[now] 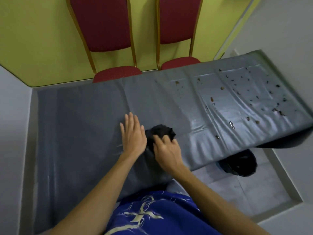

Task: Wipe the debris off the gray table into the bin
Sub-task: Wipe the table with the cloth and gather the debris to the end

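Gripping cloth [160, 132], right hand [166, 150]; debris [254, 97] toward right edge; bin [238, 164] below

Two chairs sitting side by side across from me: left chair [101, 22] and right chair [177, 19]. Both showing dark red padded backs, gold metal frames, red seats poking out below. Yellow-green surface [33, 39] spreading behind them, honestly can't tell if wall or floor. Gray tiled floor [245, 192] showing lower right, grout lines crossing it.

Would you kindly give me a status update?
Left grip flat on gray table; right grip holds black cloth. Debris unwiped at right end, bin below. Nothing between.
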Tool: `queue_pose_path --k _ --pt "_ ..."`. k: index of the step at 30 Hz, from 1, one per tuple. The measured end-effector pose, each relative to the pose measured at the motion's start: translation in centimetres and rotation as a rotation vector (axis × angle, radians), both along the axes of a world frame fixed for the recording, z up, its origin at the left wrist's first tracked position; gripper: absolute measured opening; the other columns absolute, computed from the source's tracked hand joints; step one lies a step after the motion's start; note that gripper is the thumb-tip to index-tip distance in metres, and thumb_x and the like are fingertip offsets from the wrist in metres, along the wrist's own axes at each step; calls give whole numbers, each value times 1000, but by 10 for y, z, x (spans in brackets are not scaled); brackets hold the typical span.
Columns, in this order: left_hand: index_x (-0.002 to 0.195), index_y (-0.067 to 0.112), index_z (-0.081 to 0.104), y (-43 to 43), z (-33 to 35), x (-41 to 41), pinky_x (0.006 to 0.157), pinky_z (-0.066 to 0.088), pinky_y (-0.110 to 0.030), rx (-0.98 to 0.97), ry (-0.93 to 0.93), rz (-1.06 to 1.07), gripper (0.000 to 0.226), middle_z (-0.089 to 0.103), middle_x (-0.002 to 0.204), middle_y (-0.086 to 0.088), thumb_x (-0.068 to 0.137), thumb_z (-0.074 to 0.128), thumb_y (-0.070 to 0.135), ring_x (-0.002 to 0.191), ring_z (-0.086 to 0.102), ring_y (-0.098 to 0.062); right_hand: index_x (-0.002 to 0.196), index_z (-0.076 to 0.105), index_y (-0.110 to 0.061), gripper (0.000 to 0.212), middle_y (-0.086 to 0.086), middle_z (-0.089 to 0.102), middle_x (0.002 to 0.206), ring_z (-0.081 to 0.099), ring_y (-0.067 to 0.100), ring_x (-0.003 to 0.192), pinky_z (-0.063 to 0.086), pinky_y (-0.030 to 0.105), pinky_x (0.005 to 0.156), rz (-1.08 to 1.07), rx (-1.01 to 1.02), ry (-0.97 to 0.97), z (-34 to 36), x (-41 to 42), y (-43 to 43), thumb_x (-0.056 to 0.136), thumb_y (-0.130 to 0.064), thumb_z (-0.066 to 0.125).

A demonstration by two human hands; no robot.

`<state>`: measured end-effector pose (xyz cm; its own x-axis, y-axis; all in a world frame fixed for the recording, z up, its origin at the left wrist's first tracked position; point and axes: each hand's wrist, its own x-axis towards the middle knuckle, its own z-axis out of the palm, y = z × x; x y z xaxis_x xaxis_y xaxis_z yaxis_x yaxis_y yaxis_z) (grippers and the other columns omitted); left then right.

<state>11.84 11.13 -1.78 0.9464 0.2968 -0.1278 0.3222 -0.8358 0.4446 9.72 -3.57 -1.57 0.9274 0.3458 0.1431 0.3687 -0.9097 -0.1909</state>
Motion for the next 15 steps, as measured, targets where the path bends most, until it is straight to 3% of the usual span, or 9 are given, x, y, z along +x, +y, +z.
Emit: queue_pose_path --k 4,9,12,15 --pt "154 7 17 -9 -21 -17 123 -2 -45 20 18 -50 61 2 165 -6 102 11 36 152 -1 -20 120 65 -17 41 9 59 79 54 29 58 45 35 62 30 -68 29 -3 9 -25 79 -20 68" --pt "154 4 20 -1 -26 -17 123 0 -45 27 21 -71 66 7 164 -7 96 11 35 152 3 -21 119 63 -16 35 19 62 92 61 40 71 46 44 74 -217 -123 90 4 55 -113 87 -19 51" --pt "155 5 16 -6 -22 -14 123 -2 -46 41 58 -52 57 3 165 -6 103 18 29 152 -2 -21 117 63 -13 28 22 61 100 60 43 86 45 47 82 -382 -29 156 18 72 -138 93 -19 50" --pt "154 3 12 -21 -14 -6 122 -5 -46 12 46 41 56 4 165 -7 104 23 25 152 -4 -20 113 67 -19 30 17 61 96 59 39 84 44 44 77 -307 57 24 25 69 -108 88 -24 51"
